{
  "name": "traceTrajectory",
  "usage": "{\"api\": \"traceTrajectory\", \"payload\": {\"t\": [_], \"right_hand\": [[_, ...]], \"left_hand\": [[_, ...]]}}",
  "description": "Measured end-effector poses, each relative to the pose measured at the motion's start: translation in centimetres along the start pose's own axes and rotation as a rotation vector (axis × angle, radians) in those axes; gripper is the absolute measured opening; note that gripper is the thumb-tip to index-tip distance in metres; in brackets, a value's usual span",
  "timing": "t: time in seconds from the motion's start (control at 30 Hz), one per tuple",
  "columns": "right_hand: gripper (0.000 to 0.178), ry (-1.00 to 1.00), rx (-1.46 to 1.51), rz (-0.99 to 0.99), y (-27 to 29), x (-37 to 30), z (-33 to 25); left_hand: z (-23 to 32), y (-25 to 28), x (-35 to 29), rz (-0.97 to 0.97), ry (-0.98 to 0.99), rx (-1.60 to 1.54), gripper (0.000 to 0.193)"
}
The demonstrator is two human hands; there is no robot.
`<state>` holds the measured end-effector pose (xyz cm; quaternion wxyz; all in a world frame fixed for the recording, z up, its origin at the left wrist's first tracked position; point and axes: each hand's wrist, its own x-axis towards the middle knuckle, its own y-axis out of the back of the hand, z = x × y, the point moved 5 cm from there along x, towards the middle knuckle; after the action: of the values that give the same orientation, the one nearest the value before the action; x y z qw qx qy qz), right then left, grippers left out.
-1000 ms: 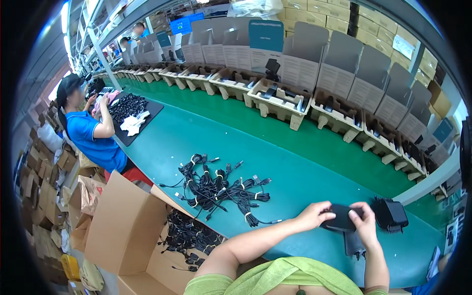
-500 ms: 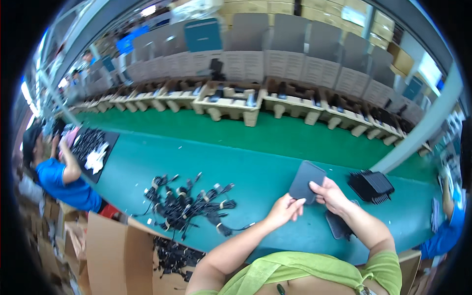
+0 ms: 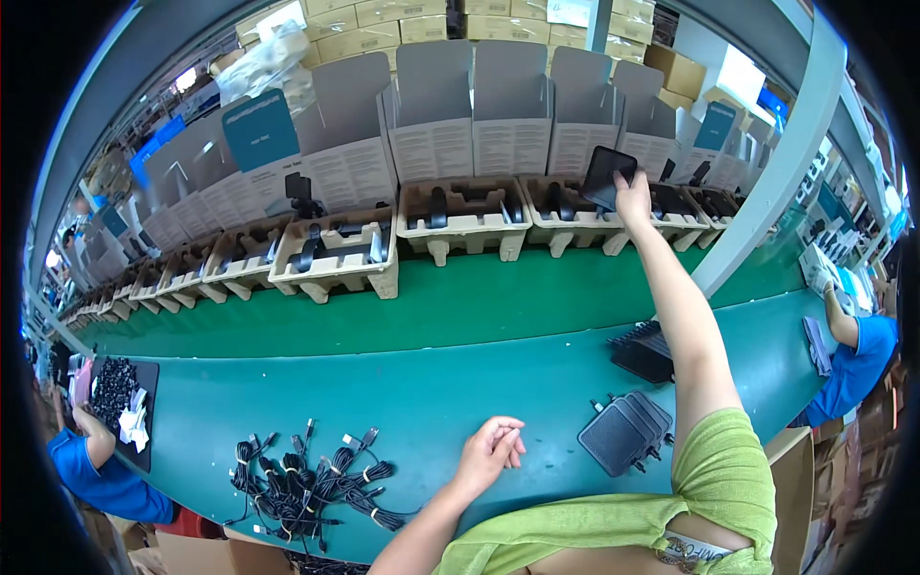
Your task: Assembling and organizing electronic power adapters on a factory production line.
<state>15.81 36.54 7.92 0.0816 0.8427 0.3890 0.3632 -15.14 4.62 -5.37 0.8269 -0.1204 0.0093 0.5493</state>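
A flat black rectangular device with rounded corners [image 3: 602,175] is gripped by my right hand [image 3: 632,196], thumb across its face. My right arm reaches far out, holding the device over the row of moulded pulp trays [image 3: 575,218]. Low over the green table, my left hand [image 3: 491,452] has loosely curled fingers and shows nothing in them. To its right lie similar flat black devices [image 3: 623,431], with small black plugs or connectors at their edges. Left of that hand sits a pile of bundled black cables [image 3: 307,484].
Open boxes with upright grey lids [image 3: 431,96] line the far side, their trays holding black parts. A black ribbed holder [image 3: 644,353] stands beside my right forearm. A slanted metal post [image 3: 767,172] rises at right. Co-workers in blue shirts [image 3: 867,355] [image 3: 105,479] sit at both sides.
My right hand has carried the black device from in front of me out to the trays. My left hand has let go of it and stays over the table. The view has shifted.
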Motion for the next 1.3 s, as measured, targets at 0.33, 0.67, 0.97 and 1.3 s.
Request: {"api": "traceTrajectory", "payload": {"t": [0.33, 0.67, 0.97, 1.3], "right_hand": [[0.042, -0.046, -0.116, -0.165, -2.9, 7.0, 8.2], [0.037, 0.415, -1.115, -0.217, -3.6, 0.4, 2.1], [0.019, 1.081, -0.091, -0.553, -7.0, -22.4, -18.6], [0.011, 1.435, 0.311, -1.050, -6.9, -45.3, -33.1]], "left_hand": [[0.4, 0.0, 0.3, 0.026, 0.031, -0.038, 0.016], [0.4, 0.5, 0.1, 0.021, -0.009, 0.009, 0.017], [0.5, 0.9, -0.5, 0.052, -0.129, 0.134, 0.011], [-1.7, 1.0, 1.0, -0.073, -0.094, 0.227, 0.016]]}}
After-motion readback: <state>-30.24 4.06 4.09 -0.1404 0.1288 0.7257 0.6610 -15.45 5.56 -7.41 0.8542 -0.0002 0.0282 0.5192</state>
